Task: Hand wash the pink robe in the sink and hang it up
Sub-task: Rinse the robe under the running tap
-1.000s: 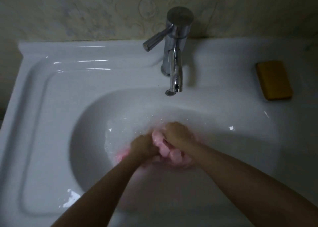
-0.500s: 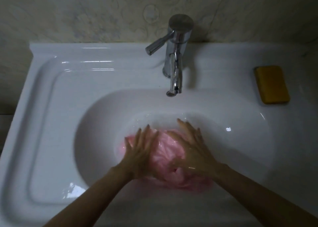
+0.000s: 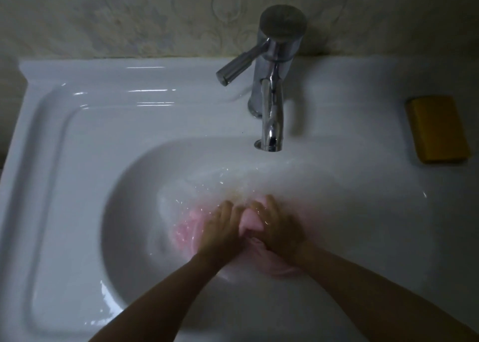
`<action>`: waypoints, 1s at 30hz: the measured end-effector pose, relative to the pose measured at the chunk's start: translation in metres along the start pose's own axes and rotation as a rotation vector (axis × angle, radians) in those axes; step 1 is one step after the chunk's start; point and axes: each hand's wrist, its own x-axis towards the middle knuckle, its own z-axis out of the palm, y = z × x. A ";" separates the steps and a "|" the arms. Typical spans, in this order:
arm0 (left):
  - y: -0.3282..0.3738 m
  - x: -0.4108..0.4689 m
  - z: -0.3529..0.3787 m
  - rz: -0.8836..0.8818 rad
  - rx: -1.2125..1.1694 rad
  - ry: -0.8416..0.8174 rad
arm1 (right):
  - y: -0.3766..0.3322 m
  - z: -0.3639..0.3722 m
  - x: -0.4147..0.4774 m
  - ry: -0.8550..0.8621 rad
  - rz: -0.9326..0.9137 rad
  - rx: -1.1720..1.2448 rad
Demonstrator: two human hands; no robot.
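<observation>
Pink robe [image 3: 251, 220]: it lies wet and bunched in the bowl of the sink [image 3: 77, 160], below the faucet and a little toward the front. One part spreads to the left of the hands and one part lies under the right wrist.
Left hand [image 3: 222, 229]: it rests on the robe with the fingers bent down into the cloth. The picture is blurred here, so I cannot tell if they pinch the cloth or only press it.
Right hand [image 3: 281, 231]: the fingers are curled round a thick fold of the robe, and this fold bulges out between the two hands.
Hands together: they are just beside each other, with the pink fold between them.
Water [image 3: 197, 186]: it stands in the bowl around the robe, with small bright splashes.
Faucet [image 3: 272, 95]: chrome, at the back of the sink, with the lever turned to the left.
Yellow block [image 3: 438, 129]: it lies flat on the right ledge of the sink, well apart from the hands.
Wall [image 3: 129, 18]: pale, with a faint pattern, behind the sink.
</observation>
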 end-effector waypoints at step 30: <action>-0.004 0.001 -0.103 0.056 0.179 -0.089 | -0.002 -0.121 0.000 -0.273 0.073 0.148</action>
